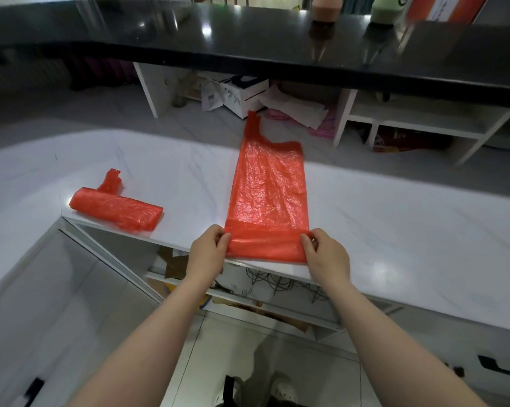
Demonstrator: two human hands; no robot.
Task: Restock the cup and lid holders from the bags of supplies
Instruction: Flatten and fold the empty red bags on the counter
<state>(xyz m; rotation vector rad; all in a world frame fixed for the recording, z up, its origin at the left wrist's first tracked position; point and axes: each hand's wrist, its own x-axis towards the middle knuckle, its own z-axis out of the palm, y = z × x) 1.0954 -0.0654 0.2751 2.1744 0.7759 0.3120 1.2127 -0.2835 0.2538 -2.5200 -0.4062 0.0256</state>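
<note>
Red bag [268, 183] fold pinched by 2 hands [208, 249].

2 red plastic bags [267, 183] [117, 208], 2 hands [208, 252] [325, 254], 1 white counter [394, 230], 1 black countertop [248, 33]

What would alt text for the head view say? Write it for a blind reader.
Both hands, left hand and right hand, pinch the folded near end of a flat red plastic bag on a white counter. A second red bag, rolled up, lies to the left.
</note>
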